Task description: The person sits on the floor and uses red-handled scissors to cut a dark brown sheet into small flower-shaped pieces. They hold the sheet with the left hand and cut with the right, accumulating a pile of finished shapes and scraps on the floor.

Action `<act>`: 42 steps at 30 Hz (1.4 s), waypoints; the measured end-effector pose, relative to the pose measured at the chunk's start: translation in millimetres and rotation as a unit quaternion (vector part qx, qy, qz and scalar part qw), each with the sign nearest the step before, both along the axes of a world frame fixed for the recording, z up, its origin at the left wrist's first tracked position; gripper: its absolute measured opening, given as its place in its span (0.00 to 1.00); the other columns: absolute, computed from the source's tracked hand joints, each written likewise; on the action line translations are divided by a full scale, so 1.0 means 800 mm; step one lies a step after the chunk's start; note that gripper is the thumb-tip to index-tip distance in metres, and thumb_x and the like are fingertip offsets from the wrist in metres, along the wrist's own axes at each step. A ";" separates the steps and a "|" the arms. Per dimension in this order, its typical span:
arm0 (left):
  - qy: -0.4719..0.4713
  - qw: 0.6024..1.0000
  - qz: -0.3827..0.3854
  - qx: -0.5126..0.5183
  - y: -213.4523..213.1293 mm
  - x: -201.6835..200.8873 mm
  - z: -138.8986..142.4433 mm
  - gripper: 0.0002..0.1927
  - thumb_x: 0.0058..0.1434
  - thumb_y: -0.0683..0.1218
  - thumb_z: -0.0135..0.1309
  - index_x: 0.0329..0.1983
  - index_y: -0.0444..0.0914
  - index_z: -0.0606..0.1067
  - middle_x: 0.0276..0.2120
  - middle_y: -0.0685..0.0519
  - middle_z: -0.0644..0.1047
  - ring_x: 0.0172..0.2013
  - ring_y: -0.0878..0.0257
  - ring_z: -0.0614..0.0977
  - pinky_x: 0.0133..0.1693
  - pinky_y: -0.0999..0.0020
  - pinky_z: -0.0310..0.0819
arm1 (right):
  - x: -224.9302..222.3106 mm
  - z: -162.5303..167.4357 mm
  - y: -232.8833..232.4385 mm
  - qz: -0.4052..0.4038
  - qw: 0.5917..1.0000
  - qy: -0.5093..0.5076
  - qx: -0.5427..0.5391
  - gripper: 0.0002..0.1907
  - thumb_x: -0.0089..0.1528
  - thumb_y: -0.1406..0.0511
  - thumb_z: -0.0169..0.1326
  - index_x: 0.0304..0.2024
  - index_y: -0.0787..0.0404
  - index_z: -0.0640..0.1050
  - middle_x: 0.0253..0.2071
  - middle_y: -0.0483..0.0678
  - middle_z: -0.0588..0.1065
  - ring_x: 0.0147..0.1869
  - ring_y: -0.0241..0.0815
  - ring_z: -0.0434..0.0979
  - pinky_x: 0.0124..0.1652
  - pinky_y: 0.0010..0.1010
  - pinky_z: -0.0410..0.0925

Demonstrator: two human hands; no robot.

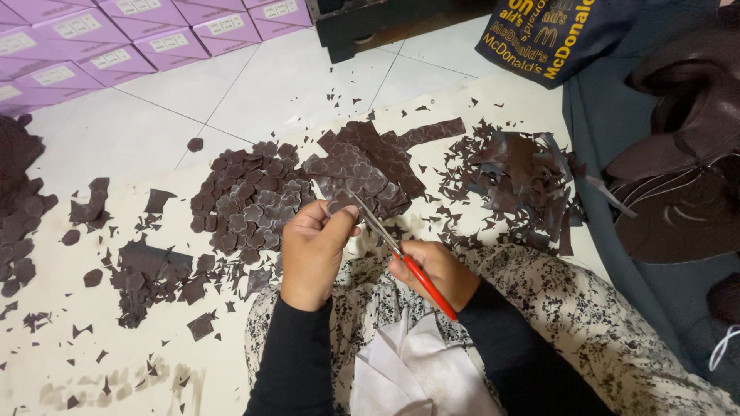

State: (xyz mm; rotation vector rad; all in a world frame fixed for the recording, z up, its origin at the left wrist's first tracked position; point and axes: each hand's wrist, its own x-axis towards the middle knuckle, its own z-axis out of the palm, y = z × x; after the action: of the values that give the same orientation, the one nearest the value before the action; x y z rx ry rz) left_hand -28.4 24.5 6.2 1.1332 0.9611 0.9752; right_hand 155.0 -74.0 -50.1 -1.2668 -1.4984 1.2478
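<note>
Nearest the camera lies a lap in black-and-cream patterned cloth (586, 323), with a pale folded cloth (420, 374) between the two black sleeves; just above it the right hand (432, 271) has its grip clamped on the red handles of a pair of scissors (401, 254), whose metal blades slant up and to the left; the left hand (314, 250) sits just beside it, its grip pinched together on a small dark brown cut piece (339, 206) that meets the blade tips, though how far the blades stand apart cannot be told.

Beyond the hands, on a cream mat (92, 362) spread over the floor, rests a heap of dark brown flower-shaped cutouts (247, 202); touching it on the right lies a dark brown sheet with flower outlines (370, 166); further right is a pile of jagged brown offcuts (512, 185); to the left, smaller scraps (146, 273) lie scattered, and another dark heap (19, 208) sits at the left edge.

Farther off the white tiled floor (254, 85) shows; pale purple boxes (116, 35) stand in rows at the top left, a dark bag with yellow lettering (539, 38) at the top right, and large brown shaped pieces (686, 154) lie on grey cloth at the right.
</note>
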 end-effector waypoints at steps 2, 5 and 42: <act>0.010 1.000 -0.013 0.004 0.001 0.002 -0.003 0.04 0.62 0.39 0.57 0.35 0.31 0.79 0.28 0.55 0.80 0.27 0.72 0.77 0.31 0.77 0.69 | -0.001 0.002 0.001 0.015 1.000 0.002 0.019 0.26 0.68 0.43 0.45 0.31 0.57 0.70 0.19 0.35 0.62 0.22 0.29 0.60 0.25 0.26 0.59; 0.000 1.000 -0.019 -0.002 0.002 0.000 -0.009 0.04 0.62 0.39 0.57 0.35 0.32 0.79 0.27 0.55 0.80 0.27 0.72 0.77 0.31 0.77 0.70 | -0.003 0.005 0.000 0.014 1.000 0.016 0.013 0.25 0.68 0.45 0.45 0.33 0.58 0.70 0.22 0.36 0.63 0.24 0.28 0.63 0.26 0.25 0.62; -0.158 0.986 0.005 -0.056 -0.009 0.031 -0.031 0.03 0.64 0.38 0.58 0.40 0.35 0.77 0.33 0.55 0.80 0.33 0.68 0.78 0.37 0.75 0.69 | -0.018 -0.001 -0.002 -0.117 0.992 -0.040 0.024 0.27 0.68 0.45 0.44 0.29 0.60 0.72 0.18 0.38 0.62 0.23 0.31 0.61 0.24 0.28 0.59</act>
State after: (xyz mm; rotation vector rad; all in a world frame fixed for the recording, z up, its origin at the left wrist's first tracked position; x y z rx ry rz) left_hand -3.8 17.0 -18.9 0.8484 0.7552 1.0592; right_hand 140.6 -76.0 -51.1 -1.4293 -1.3803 1.0140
